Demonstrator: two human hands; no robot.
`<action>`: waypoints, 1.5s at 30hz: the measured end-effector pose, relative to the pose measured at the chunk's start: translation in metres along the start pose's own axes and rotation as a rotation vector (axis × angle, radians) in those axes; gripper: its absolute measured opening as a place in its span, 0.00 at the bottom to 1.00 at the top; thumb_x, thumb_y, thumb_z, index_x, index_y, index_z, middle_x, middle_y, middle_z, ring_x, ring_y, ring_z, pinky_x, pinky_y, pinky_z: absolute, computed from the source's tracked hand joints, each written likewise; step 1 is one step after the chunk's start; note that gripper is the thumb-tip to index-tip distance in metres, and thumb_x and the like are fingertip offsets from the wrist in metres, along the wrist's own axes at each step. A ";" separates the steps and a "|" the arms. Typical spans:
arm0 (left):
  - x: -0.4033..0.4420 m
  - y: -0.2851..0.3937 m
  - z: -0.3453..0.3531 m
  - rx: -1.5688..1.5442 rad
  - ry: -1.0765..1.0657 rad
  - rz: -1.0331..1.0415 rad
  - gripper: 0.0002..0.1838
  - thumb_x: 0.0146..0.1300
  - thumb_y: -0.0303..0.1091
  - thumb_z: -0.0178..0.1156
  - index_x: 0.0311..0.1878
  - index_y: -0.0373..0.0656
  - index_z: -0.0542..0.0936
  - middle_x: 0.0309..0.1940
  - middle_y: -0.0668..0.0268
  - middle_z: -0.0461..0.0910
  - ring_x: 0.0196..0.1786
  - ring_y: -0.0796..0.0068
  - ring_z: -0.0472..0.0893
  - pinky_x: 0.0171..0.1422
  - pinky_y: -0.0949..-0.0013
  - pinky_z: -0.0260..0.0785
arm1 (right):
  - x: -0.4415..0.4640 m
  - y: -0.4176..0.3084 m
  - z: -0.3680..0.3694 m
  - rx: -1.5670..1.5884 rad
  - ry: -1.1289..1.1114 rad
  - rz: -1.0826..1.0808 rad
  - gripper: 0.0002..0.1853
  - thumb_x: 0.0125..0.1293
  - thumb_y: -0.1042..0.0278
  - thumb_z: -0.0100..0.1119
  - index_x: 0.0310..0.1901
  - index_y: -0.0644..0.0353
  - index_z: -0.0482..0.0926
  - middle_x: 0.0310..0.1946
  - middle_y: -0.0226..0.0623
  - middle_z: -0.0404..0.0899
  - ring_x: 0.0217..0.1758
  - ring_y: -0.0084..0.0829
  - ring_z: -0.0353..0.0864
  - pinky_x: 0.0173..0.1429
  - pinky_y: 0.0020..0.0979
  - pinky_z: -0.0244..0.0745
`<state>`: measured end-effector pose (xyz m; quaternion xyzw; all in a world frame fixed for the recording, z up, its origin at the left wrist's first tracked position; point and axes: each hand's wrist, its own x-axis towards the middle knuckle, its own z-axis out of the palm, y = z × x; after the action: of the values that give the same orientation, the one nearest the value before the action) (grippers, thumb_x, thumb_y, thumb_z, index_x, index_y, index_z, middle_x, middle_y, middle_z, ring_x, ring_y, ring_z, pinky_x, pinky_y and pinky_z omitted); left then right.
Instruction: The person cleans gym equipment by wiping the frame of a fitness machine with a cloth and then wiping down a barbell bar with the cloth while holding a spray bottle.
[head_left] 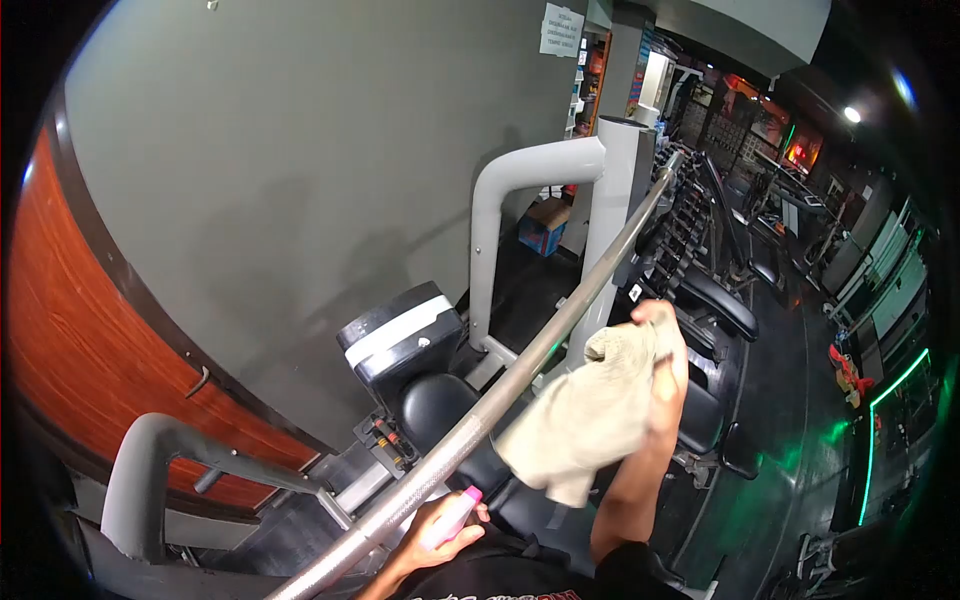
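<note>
A beige cloth [580, 420] hangs loosely from my right hand [668, 340], whose fingers are closed on its upper edge. The cloth is slightly smeared by motion. It hangs just right of a long metal barbell [540, 350] that runs diagonally across the view. Low in the view, my left hand [432, 545] is wrapped round a small pink object [456, 516], close to the bar's knurled part. Most of the pink object is hidden by the fingers, so its kind is unclear.
A grey tubular frame [490, 220] supports the bar beside a grey wall [300, 150]. Below the bar is a black padded bench seat [436, 408]. A dumbbell rack [680, 225] and more benches stand to the right. A wooden door [110, 330] is at the left.
</note>
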<state>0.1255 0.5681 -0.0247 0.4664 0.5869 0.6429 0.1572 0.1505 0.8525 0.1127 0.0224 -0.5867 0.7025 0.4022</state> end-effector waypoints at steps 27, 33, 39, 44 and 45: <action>-0.014 0.008 0.011 -0.168 0.021 -0.183 0.17 0.57 0.24 0.64 0.49 0.34 0.74 0.39 0.61 0.79 0.42 0.70 0.79 0.49 0.69 0.71 | -0.016 0.058 0.045 -1.015 -0.025 -0.420 0.17 0.59 0.70 0.56 0.50 0.62 0.78 0.55 0.44 0.73 0.62 0.48 0.67 0.66 0.42 0.61; -0.016 0.009 0.008 -0.151 0.004 -0.185 0.16 0.58 0.24 0.64 0.49 0.34 0.74 0.40 0.61 0.78 0.43 0.71 0.79 0.51 0.69 0.70 | -0.055 0.063 0.052 -0.980 0.114 -0.404 0.17 0.53 0.77 0.56 0.47 0.60 0.80 0.48 0.41 0.77 0.53 0.43 0.73 0.57 0.39 0.69; -0.010 0.006 0.010 -0.222 0.018 -0.230 0.17 0.58 0.25 0.64 0.49 0.34 0.74 0.39 0.61 0.78 0.43 0.72 0.79 0.50 0.70 0.70 | -0.095 0.073 0.023 -0.424 -0.034 -0.223 0.13 0.61 0.70 0.53 0.46 0.66 0.77 0.44 0.49 0.77 0.51 0.42 0.76 0.56 0.37 0.70; -0.002 0.011 0.009 -0.095 -0.035 -0.100 0.16 0.58 0.24 0.63 0.50 0.33 0.74 0.38 0.61 0.78 0.42 0.71 0.78 0.49 0.70 0.70 | -0.023 0.063 0.014 -0.605 0.180 -0.420 0.14 0.62 0.70 0.52 0.48 0.66 0.76 0.57 0.49 0.68 0.59 0.44 0.69 0.64 0.40 0.62; -0.002 0.012 0.009 -0.070 -0.042 -0.095 0.16 0.58 0.24 0.63 0.50 0.34 0.74 0.38 0.61 0.78 0.42 0.71 0.78 0.49 0.70 0.71 | -0.007 0.059 0.014 -0.735 0.106 -0.420 0.14 0.64 0.68 0.52 0.48 0.66 0.76 0.58 0.47 0.68 0.62 0.42 0.66 0.65 0.38 0.59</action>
<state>0.1380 0.5686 -0.0155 0.4458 0.5821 0.6448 0.2159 0.1140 0.8376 0.0658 -0.0392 -0.7593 0.3497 0.5474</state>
